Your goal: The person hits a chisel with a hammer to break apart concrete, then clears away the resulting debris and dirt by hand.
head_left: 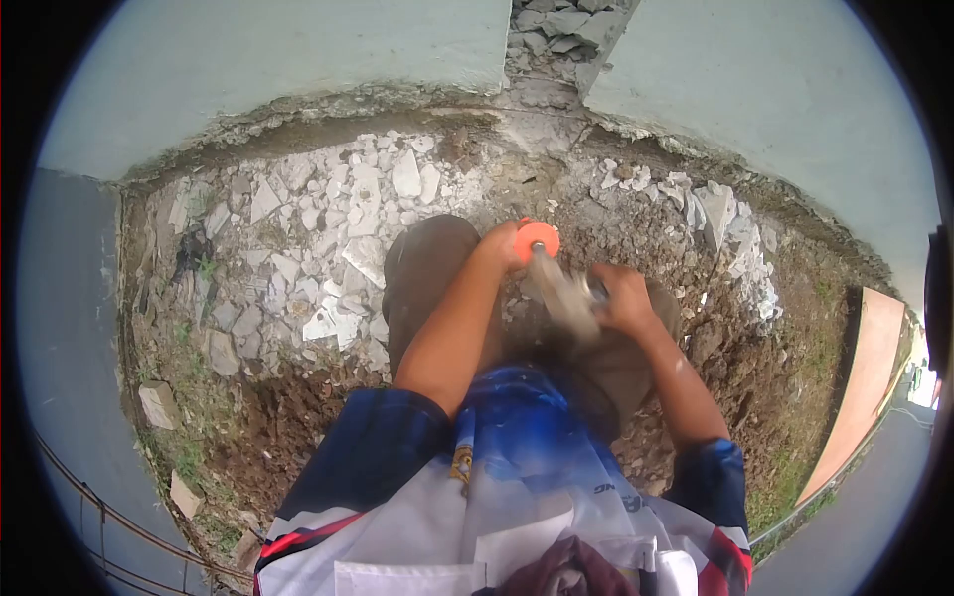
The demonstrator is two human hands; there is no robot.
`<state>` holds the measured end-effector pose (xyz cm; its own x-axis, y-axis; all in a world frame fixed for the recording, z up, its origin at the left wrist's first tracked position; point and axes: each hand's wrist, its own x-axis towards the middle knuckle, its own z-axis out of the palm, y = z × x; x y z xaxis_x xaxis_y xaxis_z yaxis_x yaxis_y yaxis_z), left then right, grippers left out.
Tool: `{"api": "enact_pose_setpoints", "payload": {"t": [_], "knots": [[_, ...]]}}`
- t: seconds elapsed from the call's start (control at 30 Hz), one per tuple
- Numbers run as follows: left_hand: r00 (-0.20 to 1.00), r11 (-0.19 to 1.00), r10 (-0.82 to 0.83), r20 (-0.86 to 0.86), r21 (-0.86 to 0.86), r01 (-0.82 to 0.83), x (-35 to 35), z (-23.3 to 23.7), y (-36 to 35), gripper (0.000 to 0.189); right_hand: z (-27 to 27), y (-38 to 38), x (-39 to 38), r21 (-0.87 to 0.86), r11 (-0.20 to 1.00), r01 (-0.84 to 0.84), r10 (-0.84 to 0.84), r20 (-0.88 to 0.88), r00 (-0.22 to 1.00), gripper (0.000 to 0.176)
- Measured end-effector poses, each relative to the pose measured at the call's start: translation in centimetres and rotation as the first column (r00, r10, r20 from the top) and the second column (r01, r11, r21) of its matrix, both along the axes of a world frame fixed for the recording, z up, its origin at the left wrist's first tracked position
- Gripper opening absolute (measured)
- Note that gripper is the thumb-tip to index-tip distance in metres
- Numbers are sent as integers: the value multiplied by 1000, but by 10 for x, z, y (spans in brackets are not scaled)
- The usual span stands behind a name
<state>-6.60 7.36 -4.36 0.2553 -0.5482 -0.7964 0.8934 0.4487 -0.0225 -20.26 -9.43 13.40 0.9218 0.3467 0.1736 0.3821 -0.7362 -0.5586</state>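
Observation:
My left hand point(505, 245) is wrapped round a tool with a round orange guard point(538, 242), just beyond my knees. A grey metal tip shows at the middle of the guard. My right hand point(618, 297) is closed on the handle end of a hammer-like tool, whose pale body point(564, 298) is blurred by motion. This blurred tool reaches from my right hand to the metal tip at the guard. Its exact shape cannot be made out.
White and grey rubble point(328, 214) covers the ground left of my knees, with brown soil nearer me. A pale wall point(328, 50) runs ahead, split by a gap of broken stones point(561, 40). A tan board point(857, 382) leans at right.

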Motion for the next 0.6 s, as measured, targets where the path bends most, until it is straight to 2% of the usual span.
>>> {"api": "enact_pose_setpoints", "payload": {"t": [0.07, 0.13, 0.17, 0.23, 0.27, 0.3, 0.33, 0.37, 0.43, 0.5, 0.53, 0.57, 0.6], "knots": [[998, 1000, 1, -57, -18, -2, 2, 4, 3, 17, -20, -6, 5, -412, 903, 124, -233, -227, 946, 23], [982, 982, -171, 84, -65, 176, 15, 21, 15, 21, 4, 6, 22, -307, 947, 96, -148, -154, 977, 30], [959, 979, -202, 197, 3, 205, 13, 7, 17, 21, 21, 17, 13, -247, 966, 80, -120, -150, 981, 34], [874, 957, -286, 393, 169, 237, 10, -27, 19, 20, 70, 29, 15, -12, 996, -92, 92, 23, 995, 27], [966, 979, -161, 200, 159, 130, 3, -4, 10, 21, 86, 32, 13, 86, 974, -209, 197, 131, 972, 25], [1000, 985, -19, 9, 171, 17, 3, 9, 4, 23, 91, 35, 15, 168, 928, -331, 283, 256, 924, 23], [1000, 986, -18, 4, 163, 17, 7, 0, 3, 22, 79, 36, 15, 243, 866, -437, 341, 353, 872, 34], [1000, 987, 2, -19, 158, 1, 6, -9, 3, 21, 56, 27, 16, 202, 902, -381, 331, 241, 912, 34], [998, 989, 36, -53, 142, -28, 6, 1, 1, 21, 2, -3, 16, 85, 957, -276, 275, 24, 961, 33], [994, 983, -99, 45, 160, 91, 2, 10, 8, 21, -18, -6, 10, -285, 955, -88, 20, -234, 972, 32], [978, 974, -169, 119, 173, 147, 17, 18, 10, 22, -19, -10, 19, -475, 880, -12, -144, -291, 946, 32], [954, 964, -223, 199, 191, 186, 39, 26, 14, 22, -18, -16, 35, -406, 914, 4, -103, -221, 970, 32], [930, 944, -300, 211, 205, 258, 21, 21, 16, 23, 1, -9, 20, -328, 945, 10, -85, -214, 973, 31]]}}
